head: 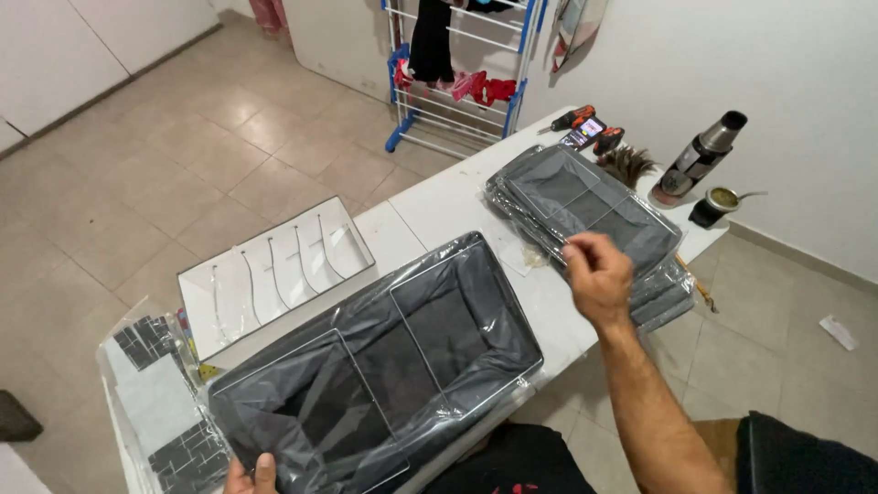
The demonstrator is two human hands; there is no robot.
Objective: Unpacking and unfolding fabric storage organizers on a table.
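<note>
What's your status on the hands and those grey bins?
Left hand grips near edge of wrapped grey bin on white table. Right hand open, touching stack of wrapped bins. Nothing between them.

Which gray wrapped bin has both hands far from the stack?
None exactly: the near gray bin is held by the left hand; the right hand touches the far stack.

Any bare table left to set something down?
Bare patch on the white table between the near wrapped bin and the far stack of bins; it runs back toward the drill. The far right end is crowded: flask, cup.
</note>
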